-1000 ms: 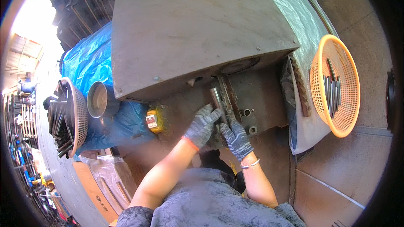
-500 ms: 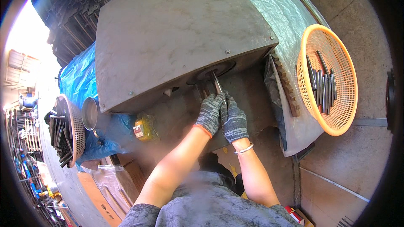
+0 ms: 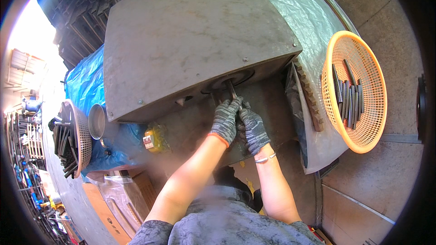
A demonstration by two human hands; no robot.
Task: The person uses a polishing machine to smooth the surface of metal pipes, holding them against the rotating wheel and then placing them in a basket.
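Note:
Both my hands wear grey knitted gloves and meet just below the grey metal machine housing [image 3: 195, 36]. My left hand [image 3: 225, 121] and my right hand [image 3: 254, 130] are closed around a slim, shiny metal rod or tube [image 3: 233, 91], fingers pressed together. The rod's far end points up into a dark round opening [image 3: 243, 76] in the housing's front face. How deep its tip goes is hard to see. My gloves hide the rod's near end.
On the right, an orange basket [image 3: 382, 95] holds several dark tubes [image 3: 349, 102]. Another basket [image 3: 84, 138] of dark tubes stands at left, beside a round metal container [image 3: 96, 122] and blue plastic sheeting [image 3: 86, 75]. A yellow packet [image 3: 156, 140] lies under the housing's left side.
Both hands have shifted slightly toward the round opening, and less of the rod shows between gloves and housing. My right hand has turned a little at the wrist.

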